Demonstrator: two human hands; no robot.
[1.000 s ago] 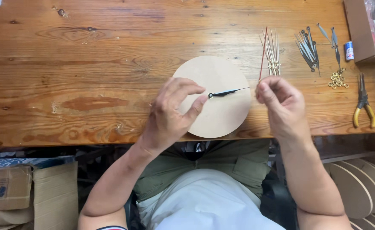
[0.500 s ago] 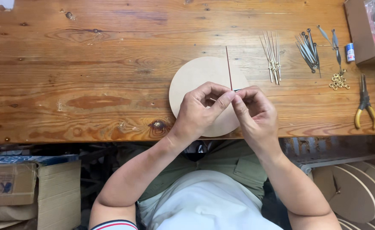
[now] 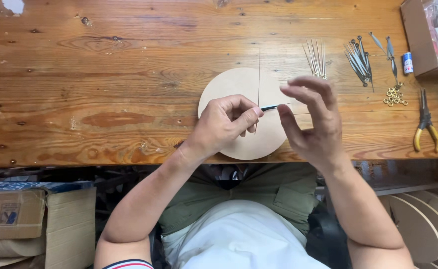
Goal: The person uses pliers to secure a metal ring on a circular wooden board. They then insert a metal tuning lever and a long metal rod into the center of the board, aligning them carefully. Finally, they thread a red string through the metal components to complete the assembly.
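Left hand [image 3: 224,124]: fingers pinched on a dark clock hand [image 3: 271,106], held over the round disc [image 3: 239,89] at the counter [image 3: 104,74] edge. Right hand [image 3: 311,119]: fingers spread apart, empty, just beside the clock hand's tip. Thin rod [image 3: 258,74] lies across the disc.

Yellow-handled pliers [image 3: 426,130], brass rings [image 3: 394,96], loose metal pins [image 3: 316,57], cardboard box [image 3: 34,219], wooden table [image 3: 104,89]

Bare-armed, with a red, white and navy striped sleeve cuff [image 3: 129,263] at the left upper arm, an olive-green buttoned shirt [image 3: 258,199] and a white apron-like cloth [image 3: 239,239] over the lap.
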